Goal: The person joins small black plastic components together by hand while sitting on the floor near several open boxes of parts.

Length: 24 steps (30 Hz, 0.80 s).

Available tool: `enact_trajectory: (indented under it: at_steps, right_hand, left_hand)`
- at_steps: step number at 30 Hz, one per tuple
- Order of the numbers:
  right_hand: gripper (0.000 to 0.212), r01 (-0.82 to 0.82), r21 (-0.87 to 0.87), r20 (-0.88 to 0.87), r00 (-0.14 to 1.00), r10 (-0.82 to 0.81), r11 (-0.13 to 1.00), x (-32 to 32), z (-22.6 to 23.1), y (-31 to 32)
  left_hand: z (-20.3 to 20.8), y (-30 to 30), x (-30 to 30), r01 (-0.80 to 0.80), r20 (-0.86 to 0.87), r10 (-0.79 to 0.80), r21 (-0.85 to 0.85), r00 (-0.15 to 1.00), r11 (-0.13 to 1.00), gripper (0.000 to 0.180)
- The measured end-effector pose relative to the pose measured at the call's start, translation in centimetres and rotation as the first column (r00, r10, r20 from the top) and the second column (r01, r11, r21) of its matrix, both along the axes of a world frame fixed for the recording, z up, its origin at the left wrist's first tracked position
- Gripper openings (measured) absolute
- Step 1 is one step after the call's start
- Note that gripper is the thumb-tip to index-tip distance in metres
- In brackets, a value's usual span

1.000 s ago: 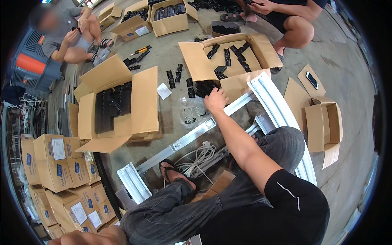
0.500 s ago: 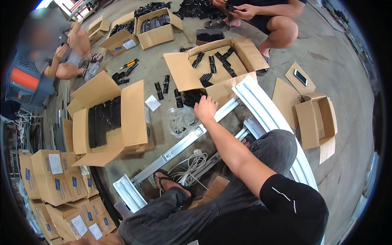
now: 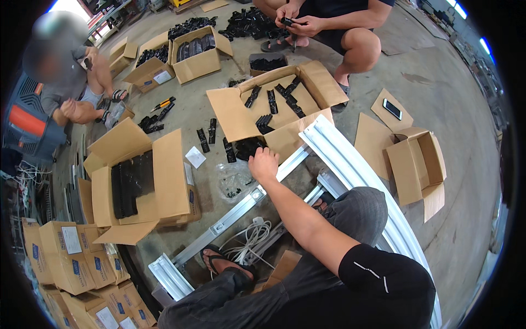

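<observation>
One bare right hand (image 3: 263,163) reaches forward over a small heap of black moulded plastic clips (image 3: 247,147) lying on the concrete floor at the near flap of a flattened brown cardboard box (image 3: 241,118); its fingers curl down onto the heap, though whether they have closed on a piece cannot be told from above. No left hand is in view. Just under the wrist runs a long silver aluminium rail (image 3: 241,207), its long axis slanting from beyond the fingertips on the right back toward the person's sandalled left foot (image 3: 223,262). Just to the left of the hand lies a clear plastic bag of small dark fittings (image 3: 233,183), and further left a big open brown cardboard carton (image 3: 139,183) holds stacked black parts. Clips strewn beyond the fingertips lie mostly lengthwise away from the hand, a few skewed. To lift one cleanly, it looks wise to pinch a single clip across its narrow width and draw it clear of its neighbours, keeping the forearm off the rail
</observation>
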State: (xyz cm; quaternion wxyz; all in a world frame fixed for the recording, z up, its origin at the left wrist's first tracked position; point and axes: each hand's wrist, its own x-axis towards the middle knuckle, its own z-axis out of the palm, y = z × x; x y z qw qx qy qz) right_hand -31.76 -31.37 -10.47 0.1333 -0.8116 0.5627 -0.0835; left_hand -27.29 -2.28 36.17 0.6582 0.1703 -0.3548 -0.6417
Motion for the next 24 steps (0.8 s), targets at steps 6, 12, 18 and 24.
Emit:
enact_trajectory:
  at_steps: [6,12,18,24]
  right_hand:
    - [0.035,-0.034,0.000,-0.003,0.999,0.034,0.999,-0.2,-0.3,-0.3]
    - [0.034,-0.043,0.030,-0.003,0.999,0.044,0.999,-0.1,-0.6,-0.1]
    - [0.033,-0.092,-0.011,0.020,0.995,0.093,0.996,0.8,-0.1,0.4]
    - [0.029,-0.092,-0.040,0.053,0.994,0.094,0.995,-0.1,-1.0,0.1]
  left_hand:
    - [-0.5,-0.1,0.6,-0.068,0.019,0.068,0.018,0.998,0.998,0.040]
    - [-0.7,-0.6,1.6,0.038,-0.026,-0.038,0.022,0.999,0.999,0.042]
    - [-5.3,-2.2,2.3,-0.560,0.332,0.508,0.077,0.795,0.825,0.043]
    - [-15.3,-7.8,6.7,-0.622,0.756,0.060,0.489,0.652,0.612,0.033]
